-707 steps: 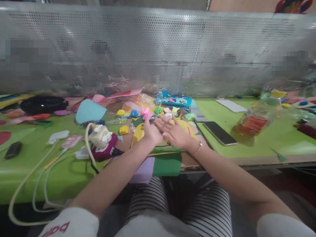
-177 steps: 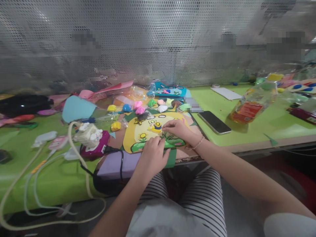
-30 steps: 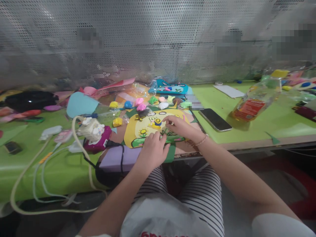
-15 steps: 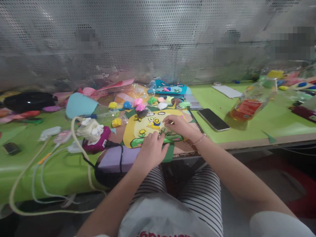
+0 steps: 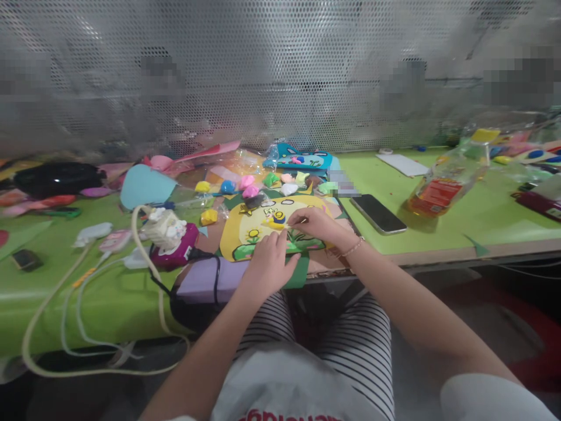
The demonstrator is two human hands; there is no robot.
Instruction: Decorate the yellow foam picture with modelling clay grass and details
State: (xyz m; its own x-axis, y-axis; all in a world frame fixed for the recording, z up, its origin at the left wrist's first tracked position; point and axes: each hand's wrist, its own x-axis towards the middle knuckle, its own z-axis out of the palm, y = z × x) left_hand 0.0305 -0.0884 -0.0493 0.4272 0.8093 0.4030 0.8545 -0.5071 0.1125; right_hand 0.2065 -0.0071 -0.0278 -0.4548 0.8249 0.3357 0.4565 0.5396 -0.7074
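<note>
A yellow paper picture (image 5: 232,231) with a green lower strip lies on the table before me. Near its middle is a small blue and yellow clay figure (image 5: 277,220). My left hand (image 5: 269,263) rests over the picture's lower edge, thumb apart from the fingers, holding nothing visible. Just right of the figure, my right hand (image 5: 313,225) has its thumb and fingertips pinched together; anything between them is too small to make out. Behind the picture lie several wrapped clay lumps, among them a blue one (image 5: 227,186) and a pink one (image 5: 250,191).
To the right lie a black phone (image 5: 379,213) and a tilted plastic bottle (image 5: 438,190). A power adapter (image 5: 164,228) with looping cables is at left, beside a purple box (image 5: 199,280). A blue picture (image 5: 302,159) lies behind. A perforated metal screen (image 5: 280,76) stands at the back.
My right hand has moved slightly left and down, towards the figure. The fingers of my left hand have shifted slightly. The whole view has shifted a little.
</note>
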